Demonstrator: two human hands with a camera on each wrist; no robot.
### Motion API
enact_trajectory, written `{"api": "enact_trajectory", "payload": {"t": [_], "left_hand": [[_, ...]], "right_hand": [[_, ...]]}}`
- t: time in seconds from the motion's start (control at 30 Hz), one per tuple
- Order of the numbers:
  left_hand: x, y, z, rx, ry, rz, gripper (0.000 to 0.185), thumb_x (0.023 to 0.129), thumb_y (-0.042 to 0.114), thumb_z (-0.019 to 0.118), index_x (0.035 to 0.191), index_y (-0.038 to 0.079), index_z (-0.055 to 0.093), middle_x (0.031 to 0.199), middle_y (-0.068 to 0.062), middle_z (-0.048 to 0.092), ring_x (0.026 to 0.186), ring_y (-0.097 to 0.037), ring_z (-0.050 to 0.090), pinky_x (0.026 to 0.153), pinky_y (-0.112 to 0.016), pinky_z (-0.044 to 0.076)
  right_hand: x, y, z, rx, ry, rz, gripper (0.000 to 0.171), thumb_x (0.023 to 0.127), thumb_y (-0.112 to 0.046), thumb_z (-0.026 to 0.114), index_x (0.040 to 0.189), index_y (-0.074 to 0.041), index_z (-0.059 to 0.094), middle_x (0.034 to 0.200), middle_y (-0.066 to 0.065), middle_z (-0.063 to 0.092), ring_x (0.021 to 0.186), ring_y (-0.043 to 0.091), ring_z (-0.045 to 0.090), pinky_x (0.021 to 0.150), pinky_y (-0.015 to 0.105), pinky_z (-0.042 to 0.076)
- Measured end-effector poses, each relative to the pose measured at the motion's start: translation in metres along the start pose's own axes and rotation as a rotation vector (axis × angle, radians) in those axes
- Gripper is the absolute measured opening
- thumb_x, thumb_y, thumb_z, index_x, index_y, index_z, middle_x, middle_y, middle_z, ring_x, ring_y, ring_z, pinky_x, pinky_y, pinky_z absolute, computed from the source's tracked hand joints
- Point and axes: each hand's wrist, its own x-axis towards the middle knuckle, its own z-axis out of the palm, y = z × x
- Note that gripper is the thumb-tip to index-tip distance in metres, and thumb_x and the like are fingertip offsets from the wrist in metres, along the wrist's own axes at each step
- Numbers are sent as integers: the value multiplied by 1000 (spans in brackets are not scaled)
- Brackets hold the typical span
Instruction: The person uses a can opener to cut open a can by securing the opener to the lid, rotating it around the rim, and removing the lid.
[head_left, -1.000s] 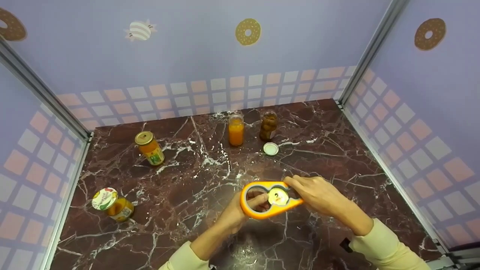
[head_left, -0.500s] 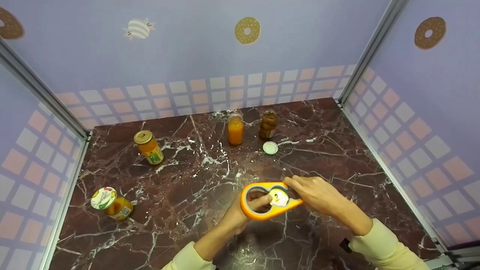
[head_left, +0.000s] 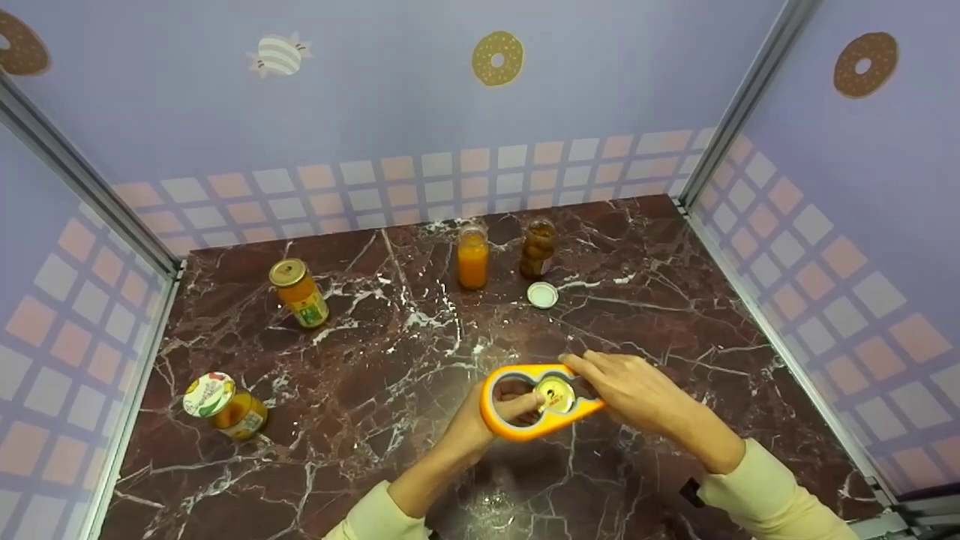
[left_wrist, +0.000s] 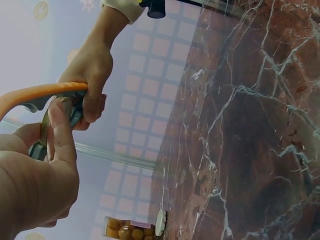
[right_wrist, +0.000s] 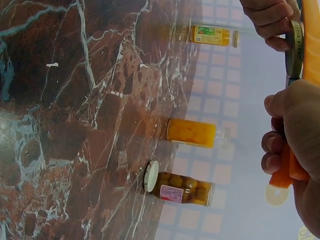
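Both hands work near the front middle of the desk (head_left: 360, 420). Right hand (head_left: 634, 390) curls its fingers round the handle end of the orange jar opener (head_left: 525, 427), which is held level above the marble. Left hand (head_left: 480, 420) grips from beneath, thumb and fingers pinching the small gold-lidded jar (head_left: 556, 395) seated in the opener's smaller ring.

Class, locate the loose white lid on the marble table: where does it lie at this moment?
In the head view the white lid lies flat toward the back of the marble table, just in front of the jar of brown fruit and right of the orange juice bottle.
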Motion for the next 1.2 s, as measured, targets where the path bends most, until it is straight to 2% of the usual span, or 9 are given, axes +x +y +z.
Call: {"api": "enact_trajectory", "payload": {"t": [0.1,0.3,0.43,0.53,0.67,0.77,0.83,1.0,1.2], "left_hand": [[0,1,-2,55,-13,15,28,92,11,78,109,-10,70,92,-14,75,78,-19,73,75,-34,63],[-1,4,-11,368,-38,120,23,93,16,78,106,-3,76,97,-12,77,82,-14,73,77,-29,61],[-2,3,-21,390,-36,106,22,94,11,77,106,-7,74,93,-16,76,74,-10,71,69,-28,62],[0,2,-34,373,2,90,20,93,5,75,108,-8,73,92,-18,75,72,-10,69,68,-33,63],[8,8,-55,451,107,96,19,92,4,75,110,-4,75,93,-14,74,77,-21,71,70,-34,63],[15,16,-69,545,181,122,20,91,6,76,111,0,75,94,-13,75,81,-31,73,69,-29,62],[22,19,-77,617,215,161,21,90,7,77,111,1,75,94,-13,75,80,-32,73,68,-27,62],[40,24,-94,815,288,317,18,89,5,78,106,1,77,97,-14,77,76,-20,71,66,-24,60],[65,18,-106,1008,365,484,13,87,4,81,100,3,79,92,-10,76,79,-20,70,71,-32,60]], "right_hand": [[-1,-1,0,-7,-12,10,73,80,5,79,145,-10,50,89,-3,48,68,12,46,57,31,47],[-3,0,0,-13,-7,53,69,83,-1,79,147,-9,52,91,-2,49,71,14,47,61,35,50],[-5,1,-1,-25,5,64,73,82,-1,80,148,-9,51,90,-1,47,71,15,45,61,36,49],[-6,2,-1,-33,10,61,72,84,-3,80,149,-10,49,89,-1,46,71,15,43,60,35,48],[-9,2,0,-36,6,65,73,84,-4,81,149,-11,50,90,-1,46,71,15,44,62,36,49],[-9,1,2,-28,-2,66,75,80,-1,83,148,-11,51,89,-2,47,71,14,44,62,36,49],[-8,0,4,-24,-6,63,73,81,-1,83,147,-11,52,89,-3,47,70,13,43,60,34,48],[-6,-1,7,-17,-3,59,71,82,0,82,145,-11,52,87,-4,47,69,12,43,58,32,47],[-7,-3,9,-19,-18,76,77,76,1,84,145,-11,53,88,-2,47,70,14,45,58,33,48]]}}
